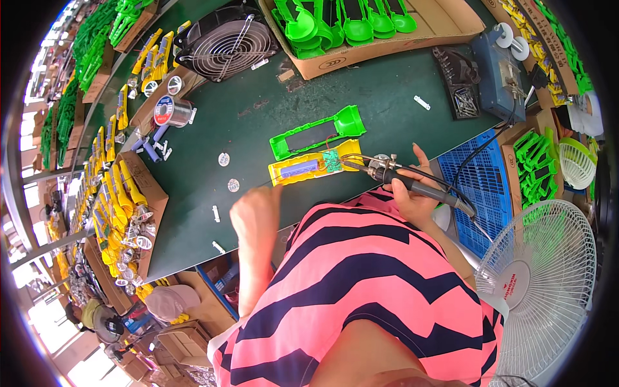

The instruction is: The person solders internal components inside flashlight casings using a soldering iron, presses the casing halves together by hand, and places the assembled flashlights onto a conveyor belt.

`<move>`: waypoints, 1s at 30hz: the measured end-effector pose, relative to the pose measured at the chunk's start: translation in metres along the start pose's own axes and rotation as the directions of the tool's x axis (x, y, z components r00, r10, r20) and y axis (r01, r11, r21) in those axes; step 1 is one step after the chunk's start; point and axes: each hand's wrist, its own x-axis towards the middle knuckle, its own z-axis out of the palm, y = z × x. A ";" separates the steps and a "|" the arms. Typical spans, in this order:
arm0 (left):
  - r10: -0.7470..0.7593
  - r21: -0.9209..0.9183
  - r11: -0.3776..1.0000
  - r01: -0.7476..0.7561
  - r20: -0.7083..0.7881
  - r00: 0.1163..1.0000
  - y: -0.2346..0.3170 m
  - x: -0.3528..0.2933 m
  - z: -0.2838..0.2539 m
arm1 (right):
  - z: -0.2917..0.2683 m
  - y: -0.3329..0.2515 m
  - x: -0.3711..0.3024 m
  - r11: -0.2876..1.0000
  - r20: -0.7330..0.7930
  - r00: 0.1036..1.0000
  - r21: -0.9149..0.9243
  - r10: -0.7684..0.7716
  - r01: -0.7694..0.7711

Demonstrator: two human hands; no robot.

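Note:
Near the bench's front edge lies a yellow plastic lamp housing (314,178), open side up. A blue-purple cylindrical battery (299,169) and a small green circuit board (331,161) sit inside it. My left hand (255,211) is closed, fingertips at the housing's left end. In my right hand (414,196) is a black-handled soldering iron (422,188), its metal tip pointing left over the housing's right end beside the board. Whether the tip touches is too small to tell. Just behind lies a green housing half (318,133), joined to the board by a thin red wire.
A solder spool (171,111), loose batteries (147,149) and small white strips lie around the green bench (213,155). Behind stand a black fan (229,45) and a carton (387,50) of green housings. Yellow lamps fill a left box (153,219). A white fan (541,284) stands right.

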 end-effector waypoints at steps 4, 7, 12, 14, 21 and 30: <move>0.058 -0.162 0.980 -0.112 -0.307 0.950 -0.009 0.011 0.010 | 0.004 0.000 0.001 1.000 -0.005 1.000 0.013 0.006 -0.006; 0.223 -0.229 0.917 -0.328 -0.387 0.895 0.015 0.016 0.000 | 0.002 0.002 0.000 0.999 0.004 1.000 -0.019 -0.026 0.026; 0.179 -0.304 0.842 -0.445 -0.621 0.763 0.032 0.002 0.049 | 0.003 0.002 -0.003 1.000 -0.033 0.999 -0.013 0.001 -0.002; 0.105 -0.333 0.840 -0.429 -0.675 0.730 0.027 -0.007 0.060 | 0.002 0.002 -0.006 0.997 -0.048 0.996 0.014 0.074 -0.074; 0.246 -0.189 0.865 -0.464 -0.647 0.722 0.026 -0.009 0.050 | 0.002 0.001 0.001 1.000 0.002 1.000 -0.024 -0.017 0.017; 0.292 -0.355 0.806 -0.474 -0.458 0.840 0.041 0.016 0.038 | -0.001 0.002 -0.004 1.000 0.004 1.000 -0.020 0.016 -0.016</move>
